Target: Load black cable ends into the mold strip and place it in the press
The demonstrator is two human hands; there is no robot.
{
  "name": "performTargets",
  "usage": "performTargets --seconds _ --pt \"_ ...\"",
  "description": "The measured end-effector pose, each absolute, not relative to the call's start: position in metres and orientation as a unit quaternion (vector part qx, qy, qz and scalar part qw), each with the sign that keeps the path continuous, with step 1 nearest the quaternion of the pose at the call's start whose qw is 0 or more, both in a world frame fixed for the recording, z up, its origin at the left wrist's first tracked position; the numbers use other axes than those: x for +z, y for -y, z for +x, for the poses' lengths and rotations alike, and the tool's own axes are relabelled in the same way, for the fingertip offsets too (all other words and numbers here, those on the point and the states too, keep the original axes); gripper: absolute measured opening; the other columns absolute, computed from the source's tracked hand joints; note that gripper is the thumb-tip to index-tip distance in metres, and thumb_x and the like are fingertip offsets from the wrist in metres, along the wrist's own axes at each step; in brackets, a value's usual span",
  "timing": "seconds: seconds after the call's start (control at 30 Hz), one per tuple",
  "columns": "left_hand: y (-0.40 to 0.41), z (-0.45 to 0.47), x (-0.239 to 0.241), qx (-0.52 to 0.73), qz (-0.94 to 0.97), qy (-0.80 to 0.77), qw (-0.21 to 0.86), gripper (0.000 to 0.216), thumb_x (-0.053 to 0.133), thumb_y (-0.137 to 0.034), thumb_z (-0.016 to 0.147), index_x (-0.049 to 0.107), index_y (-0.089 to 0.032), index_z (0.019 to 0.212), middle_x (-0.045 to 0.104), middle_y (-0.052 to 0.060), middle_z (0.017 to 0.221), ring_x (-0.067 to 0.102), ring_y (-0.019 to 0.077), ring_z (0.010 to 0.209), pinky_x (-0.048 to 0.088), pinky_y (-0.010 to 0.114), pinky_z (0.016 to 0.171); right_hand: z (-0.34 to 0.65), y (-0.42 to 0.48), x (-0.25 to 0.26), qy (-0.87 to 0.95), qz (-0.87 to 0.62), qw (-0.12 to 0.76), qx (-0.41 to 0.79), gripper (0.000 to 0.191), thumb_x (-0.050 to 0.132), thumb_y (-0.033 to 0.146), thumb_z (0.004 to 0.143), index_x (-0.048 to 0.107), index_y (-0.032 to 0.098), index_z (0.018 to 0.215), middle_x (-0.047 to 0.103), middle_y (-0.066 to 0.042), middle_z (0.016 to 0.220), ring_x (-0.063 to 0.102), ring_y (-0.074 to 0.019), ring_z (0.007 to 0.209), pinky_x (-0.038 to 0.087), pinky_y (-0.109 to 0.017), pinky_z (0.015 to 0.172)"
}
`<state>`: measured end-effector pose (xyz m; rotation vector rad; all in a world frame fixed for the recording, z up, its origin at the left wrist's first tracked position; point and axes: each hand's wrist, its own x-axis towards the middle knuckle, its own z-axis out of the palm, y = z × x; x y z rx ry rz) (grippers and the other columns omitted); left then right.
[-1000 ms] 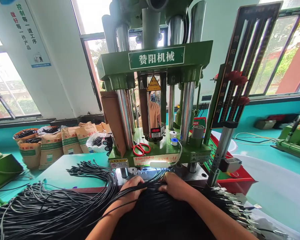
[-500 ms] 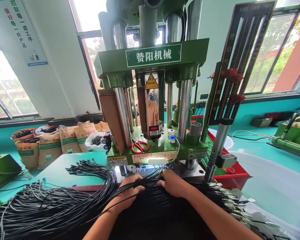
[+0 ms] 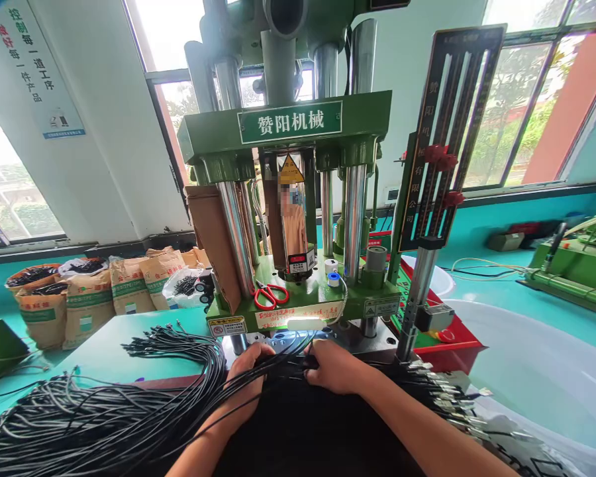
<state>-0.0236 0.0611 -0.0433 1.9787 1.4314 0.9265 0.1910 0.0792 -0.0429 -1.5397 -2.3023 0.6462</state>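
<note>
My left hand [image 3: 247, 374] and my right hand [image 3: 334, 366] rest side by side on a bundle of thin black cables [image 3: 283, 361] at the front of a green vertical press [image 3: 291, 199]. Both hands have their fingers closed over the cables, whose ends run toward the metal mould plate [image 3: 278, 339] under the press. A large heap of the same black cables [image 3: 79, 417] spreads to my left. More cables with metal connector ends [image 3: 447, 401] fan out to my right.
Red-handled scissors [image 3: 271, 296] and small tape rolls [image 3: 332, 273] lie on the press's green base. Brown sacks [image 3: 89, 298] stand at the back left. A white tub [image 3: 541, 384] sits at the right, with a red box [image 3: 447, 344] beside it. A person stands behind the press.
The view has shifted slightly right and down. My hands have slid a little to the left along the cables, staying closed on them.
</note>
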Motion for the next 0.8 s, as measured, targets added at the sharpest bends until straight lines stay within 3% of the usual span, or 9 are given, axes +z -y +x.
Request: performTargets --seconds 0.2,0.43,0.6,0.73,0.8 --pt "-0.064 -0.028 -0.049 0.368 0.741 -0.509 0.239 0.019 0.042 -0.016 0.077 0.058 -0.022 0.086 0.063 -0.001 0.078 0.057 0.0169 0.076 0.042 0.028 0.071 0.199 -0.075 -0.036 0.807 -0.562 0.104 0.145 0.020 0.055 0.031 0.075 0.065 0.018 0.086 0.072 -0.012 0.089 0.067 -0.0266 0.079 0.036 -0.028 0.056" --pt "-0.066 -0.030 -0.047 0.276 0.814 -0.448 0.248 0.022 0.038 -0.028 0.090 0.058 -0.021 0.083 0.061 0.002 0.088 0.056 0.0173 0.083 0.042 0.028 0.076 0.205 -0.059 -0.027 0.822 -0.561 0.089 0.037 0.021 0.047 0.020 0.081 0.058 0.018 0.099 0.068 -0.011 0.102 0.064 -0.0268 0.095 0.040 -0.032 0.072" --pt "-0.066 -0.029 -0.055 0.253 0.811 -0.465 0.248 0.020 0.038 -0.026 0.089 0.055 -0.021 0.080 0.060 0.001 0.081 0.055 0.0168 0.077 0.041 0.027 0.070 0.225 -0.060 -0.031 0.785 -0.618 0.033 0.015 0.015 0.058 0.019 0.075 0.060 0.014 0.089 0.070 -0.016 0.091 0.067 -0.0339 0.088 0.043 -0.036 0.067" --pt "-0.065 -0.029 -0.057 0.249 0.805 -0.473 0.256 0.023 0.034 -0.028 0.091 0.052 -0.022 0.079 0.060 0.000 0.076 0.055 0.0165 0.073 0.039 0.027 0.066 0.244 -0.054 -0.025 0.774 -0.630 0.042 -0.051 0.026 0.054 0.013 0.077 0.056 0.019 0.102 0.068 -0.011 0.103 0.064 -0.0316 0.096 0.043 -0.035 0.069" --pt "-0.065 -0.029 -0.056 0.254 0.802 -0.475 0.259 0.020 0.036 -0.028 0.090 0.052 -0.022 0.078 0.060 0.000 0.077 0.055 0.0169 0.074 0.039 0.027 0.067 0.252 -0.049 -0.023 0.753 -0.656 0.016 -0.059 0.027 0.054 0.011 0.078 0.057 0.020 0.103 0.069 -0.010 0.099 0.067 -0.0311 0.090 0.042 -0.033 0.063"
